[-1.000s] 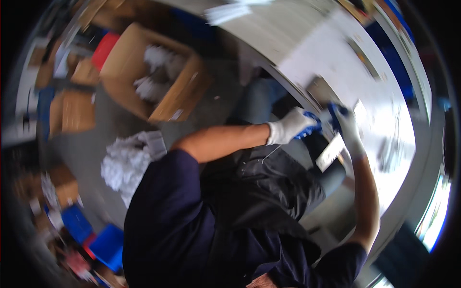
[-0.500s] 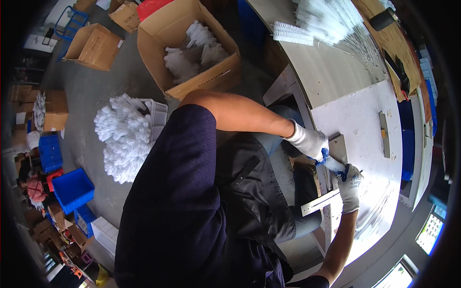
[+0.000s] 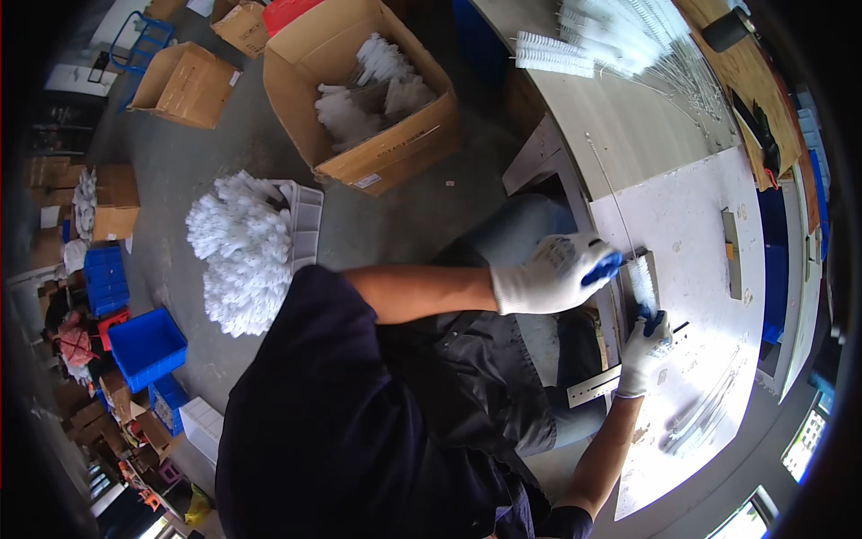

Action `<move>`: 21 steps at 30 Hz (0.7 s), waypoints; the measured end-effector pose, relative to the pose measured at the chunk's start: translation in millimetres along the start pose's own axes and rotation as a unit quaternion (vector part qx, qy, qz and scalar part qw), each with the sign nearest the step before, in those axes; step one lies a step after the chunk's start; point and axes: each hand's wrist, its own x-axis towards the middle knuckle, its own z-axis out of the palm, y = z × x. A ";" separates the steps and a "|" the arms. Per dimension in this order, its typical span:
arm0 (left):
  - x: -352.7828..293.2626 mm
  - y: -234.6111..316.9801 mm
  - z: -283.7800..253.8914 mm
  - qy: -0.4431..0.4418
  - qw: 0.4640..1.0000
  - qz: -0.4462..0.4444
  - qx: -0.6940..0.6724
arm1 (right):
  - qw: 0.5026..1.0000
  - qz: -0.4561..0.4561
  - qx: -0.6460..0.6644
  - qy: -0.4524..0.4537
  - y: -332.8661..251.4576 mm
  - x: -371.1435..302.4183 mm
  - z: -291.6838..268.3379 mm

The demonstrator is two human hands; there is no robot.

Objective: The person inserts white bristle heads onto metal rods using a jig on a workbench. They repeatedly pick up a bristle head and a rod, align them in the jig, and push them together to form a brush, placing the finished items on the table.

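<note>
My right hand (image 3: 646,350), in a white glove with blue fingertips, is closed on the lower end of a white-bristled wire brush (image 3: 642,280). The brush's thin wire stem reaches up and away over the bench. Just left of the bristles and apart from them, my left hand (image 3: 561,272) is raised with its gloved fingers curled in; whatever they may hold is hidden. Beside the brush lies a grey metal block (image 3: 655,269) at the bench edge. A flat slotted metal strip (image 3: 593,387) juts from the edge below my right hand.
Many white brushes (image 3: 620,36) lie at the bench's far end. Loose wires (image 3: 705,413) rest on the white bench top (image 3: 691,234). On the floor at left stand a grey crate (image 3: 308,225) heaped with white brushes, an open carton (image 3: 386,162) and a blue bin (image 3: 148,349).
My left hand has let go of the brush and drawn back to the left. The brush now shows its bristles and stem, still in my right hand, which has shifted slightly down.
</note>
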 end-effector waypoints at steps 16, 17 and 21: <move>143.3 26.8 162.4 0.014 0.737 -0.416 -0.533 | 0.998 0.009 -0.047 0.032 14.0 -10.8 4.5; 148.4 26.5 187.3 -0.028 0.756 -0.407 -0.513 | 0.991 -0.017 -0.082 0.107 22.3 -15.6 10.3; 151.5 -121.0 327.9 0.008 0.989 -0.106 0.101 | 0.993 -0.100 0.057 0.016 -46.9 3.9 19.4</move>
